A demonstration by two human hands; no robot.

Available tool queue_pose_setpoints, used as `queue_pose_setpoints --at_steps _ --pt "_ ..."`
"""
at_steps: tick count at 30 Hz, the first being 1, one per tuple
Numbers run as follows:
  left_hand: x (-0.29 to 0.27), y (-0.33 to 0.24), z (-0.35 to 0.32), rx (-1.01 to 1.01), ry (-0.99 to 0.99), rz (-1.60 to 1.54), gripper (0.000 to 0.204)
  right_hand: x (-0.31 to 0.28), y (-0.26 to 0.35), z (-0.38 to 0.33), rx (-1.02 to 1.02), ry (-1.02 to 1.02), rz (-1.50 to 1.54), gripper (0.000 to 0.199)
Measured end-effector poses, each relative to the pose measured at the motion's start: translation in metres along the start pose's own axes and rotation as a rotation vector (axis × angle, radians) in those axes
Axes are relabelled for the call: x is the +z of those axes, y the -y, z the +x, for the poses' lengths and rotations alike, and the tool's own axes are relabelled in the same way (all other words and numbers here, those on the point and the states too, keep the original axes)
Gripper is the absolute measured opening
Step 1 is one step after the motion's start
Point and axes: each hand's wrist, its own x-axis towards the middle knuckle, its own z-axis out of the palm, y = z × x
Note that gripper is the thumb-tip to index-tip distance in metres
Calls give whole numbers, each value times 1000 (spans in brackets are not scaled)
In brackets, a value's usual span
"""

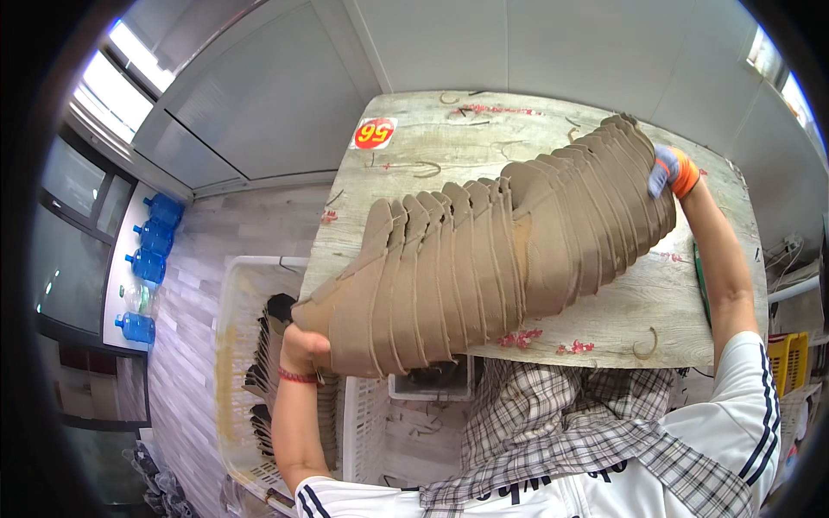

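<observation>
At the far end of the counter [432,147] we see a red and yellow sticker [374,133] stuck to the pale wood-grain top. Red paint flecks [520,337] mark the near edge, and thin curved brown scraps [644,348] lie scattered over the surface. On the floor to the left stands a white plastic crate [231,345] holding dark brown pieces [266,363] on edge. Further left, against the window wall, we count four blue water bottles [151,246] on a white ledge. At the right edge sits a yellow crate [787,363]. Grey wall panels [259,95] fill the far side.
</observation>
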Motion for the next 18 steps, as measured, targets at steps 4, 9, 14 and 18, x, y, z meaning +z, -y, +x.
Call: queue_pose_setpoints --at_steps 4,9,14,18 --pt "-13 30 -18 63 -10 -105 100 -17 -66 -9 -50 -77 154 91" --pt "5 44 -31 84 -43 -157 101 39 -35 -9 -298 -177 248 51" --pt "22 63 -51 134 -108 -110 104 47 -68 -30 -196 -371 545 48" --pt "47 97 -83 166 -187 -52 105 67 -69 -58 -137 -309 466 56"
